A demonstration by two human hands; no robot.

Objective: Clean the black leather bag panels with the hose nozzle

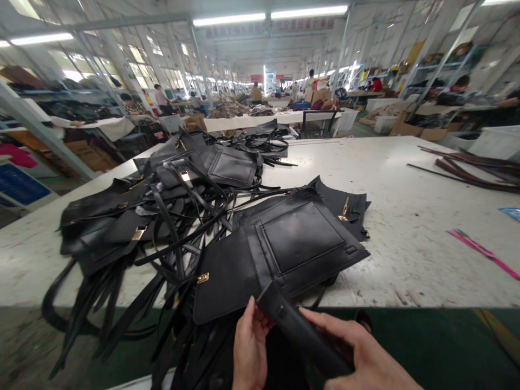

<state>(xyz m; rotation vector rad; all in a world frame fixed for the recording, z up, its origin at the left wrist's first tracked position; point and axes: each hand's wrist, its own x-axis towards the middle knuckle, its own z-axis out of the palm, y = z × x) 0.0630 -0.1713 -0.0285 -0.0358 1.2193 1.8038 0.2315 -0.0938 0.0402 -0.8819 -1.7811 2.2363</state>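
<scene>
Just off the table's front edge, my left hand (251, 344) and my right hand (361, 352) hold a long black leather bag piece (303, 330) between them. My left fingers close on its upper left end; my right thumb and fingers grip its right side. Right beyond it on the table lies a flat black leather bag panel (303, 238) with a stitched pocket, and a flap (227, 276) with a gold-coloured clasp (203, 278). Another black piece with gold-coloured hardware (343, 218) sits partly under that panel. The lower part of the held piece runs out of view.
Black bags (117, 227) and tangled straps pile up on the left, several straps hanging over the front edge. On the white table (406, 260), a pink-handled tool (487, 254) and brown strips (479, 170) lie at right. People work at tables farther back.
</scene>
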